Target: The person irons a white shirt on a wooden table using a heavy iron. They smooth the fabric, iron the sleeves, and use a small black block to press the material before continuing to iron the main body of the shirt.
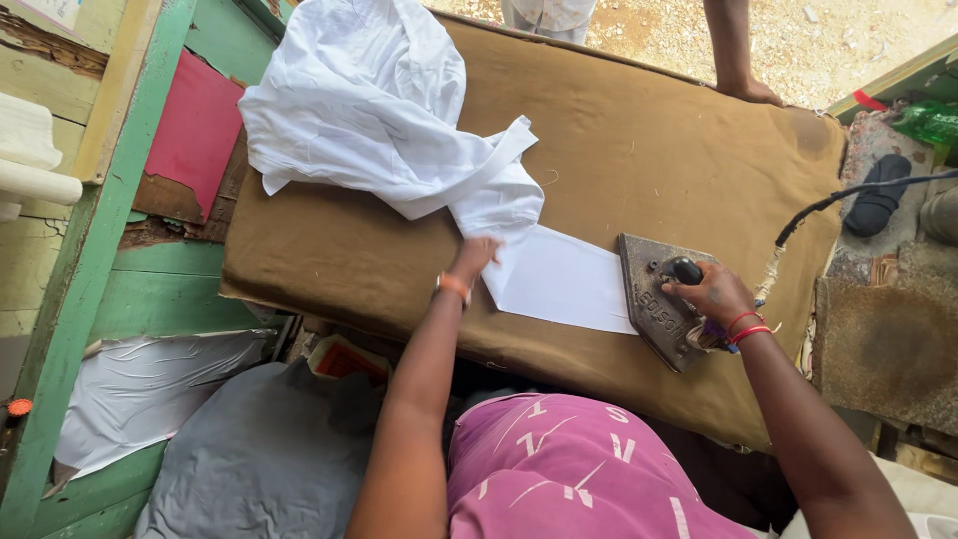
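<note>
Head view: brown padded table (639,130), green wooden wall (60,299), gravel ground (848,40) beyond.

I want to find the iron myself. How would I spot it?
Look at the big brown table. Near its right end, a flat white sleeve lies stretched out. The iron sits at the sleeve's tip under the right hand: dark, heavy metal, unlike the soft cloth around it.

My left hand (475,256) presses on the crumpled white cotton shirt (379,110), which lies on the brown padded cloth table (649,130). To its right my right hand (714,291) grips the grey metal iron (654,311) on the shirt's flattened strip. Another person's hand (750,92) rests on the table's far edge.
</note>
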